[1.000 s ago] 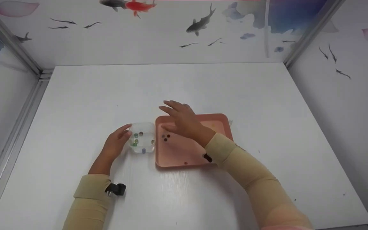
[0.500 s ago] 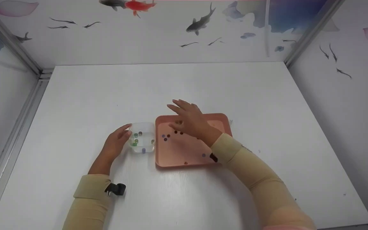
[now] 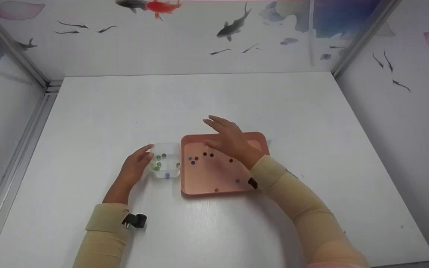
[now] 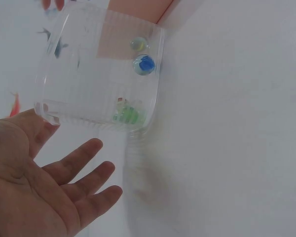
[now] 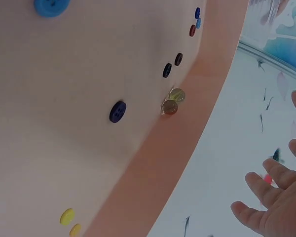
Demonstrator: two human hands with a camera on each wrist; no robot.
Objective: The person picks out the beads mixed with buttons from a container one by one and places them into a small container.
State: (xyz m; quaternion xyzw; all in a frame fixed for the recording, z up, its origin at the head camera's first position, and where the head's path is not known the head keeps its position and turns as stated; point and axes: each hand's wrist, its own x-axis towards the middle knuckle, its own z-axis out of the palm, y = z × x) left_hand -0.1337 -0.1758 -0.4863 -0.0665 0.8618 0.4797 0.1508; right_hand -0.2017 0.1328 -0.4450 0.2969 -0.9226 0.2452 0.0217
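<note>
The right hand (image 3: 229, 139) hovers with fingers spread, pinching nothing; beneath it two clear glass marbles (image 5: 172, 101) lie among coloured round buttons (image 5: 118, 111) in the pink rectangular tray (image 3: 207, 176). The transparent square plastic box (image 3: 169, 149) stands at the left hand's (image 3: 134, 165) spread fingertips. Picking out marbles seems in hand; next calls for lowering, then a pinch

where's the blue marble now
In the left wrist view, the blue marble is inside the clear container, beside a yellowish marble; in the head view, that container stands just left of the pink tray.
</note>
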